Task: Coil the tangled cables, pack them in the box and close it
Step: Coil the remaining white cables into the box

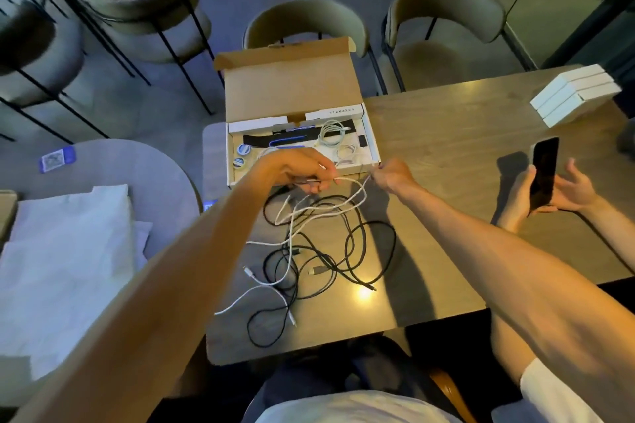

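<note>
Near table [446, 148] edge I see tangled cables [309, 261], black and white, loose. Left hand [302, 170] curled round white cable [350, 180]; right hand [391, 175] pinches same strand. Behind: cardboard box [372, 148], lid up, holding coiled white cables [330, 132] and round rolls [244, 150].

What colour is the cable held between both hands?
White; the cable shows best in the head view.

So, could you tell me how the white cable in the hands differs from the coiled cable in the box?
The white cable is pinched between left hand and right hand, uncoiled, trailing loose onto the table; the coiled cable lies untouched in a neat loop inside the box. Both are pale and thin.
</note>
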